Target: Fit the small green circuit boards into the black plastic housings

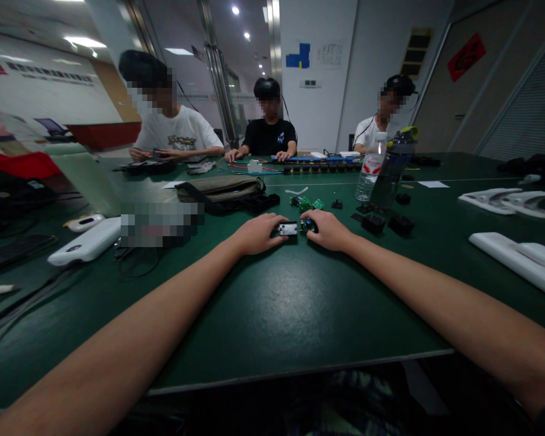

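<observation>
My left hand (262,234) is closed around one end of a small black box with a pale face (288,229), held low over the green table. Close by on its right, my right hand (326,229) pinches a small circuit board (307,225), partly covered by the fingers. The board and the box lie almost end to end; whether they touch I cannot tell. Just beyond my hands are several loose green circuit boards (305,202) and a small black part (337,204).
Black box-shaped parts (400,224) sit to the right, near a clear water bottle (371,169) and a dark bottle. A bag (222,189) lies behind my left hand. White devices (518,260) are at far right, a white power bank (87,241) at left. Three people sit across the table.
</observation>
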`<action>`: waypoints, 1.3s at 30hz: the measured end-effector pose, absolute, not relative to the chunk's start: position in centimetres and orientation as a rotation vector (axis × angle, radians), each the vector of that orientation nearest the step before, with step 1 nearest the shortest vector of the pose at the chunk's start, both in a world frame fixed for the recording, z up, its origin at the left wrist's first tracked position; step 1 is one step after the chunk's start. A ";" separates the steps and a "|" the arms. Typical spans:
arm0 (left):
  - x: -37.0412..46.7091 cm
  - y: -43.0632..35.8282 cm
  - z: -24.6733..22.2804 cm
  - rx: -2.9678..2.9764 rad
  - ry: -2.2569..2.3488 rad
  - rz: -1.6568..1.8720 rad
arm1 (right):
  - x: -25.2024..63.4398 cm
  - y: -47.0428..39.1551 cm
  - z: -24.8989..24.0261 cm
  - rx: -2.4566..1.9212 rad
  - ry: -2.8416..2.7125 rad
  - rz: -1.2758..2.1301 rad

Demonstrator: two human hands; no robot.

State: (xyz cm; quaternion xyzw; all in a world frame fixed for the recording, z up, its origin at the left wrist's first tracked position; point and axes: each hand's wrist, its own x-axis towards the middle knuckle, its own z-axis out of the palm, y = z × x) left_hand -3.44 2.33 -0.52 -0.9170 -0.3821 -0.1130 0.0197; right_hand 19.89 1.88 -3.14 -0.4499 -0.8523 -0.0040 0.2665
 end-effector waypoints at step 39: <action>-2.8 1.8 0.0 -2.644 -0.857 -0.452 | 19.3 0.8 -2.6 -0.777 -2.327 -0.048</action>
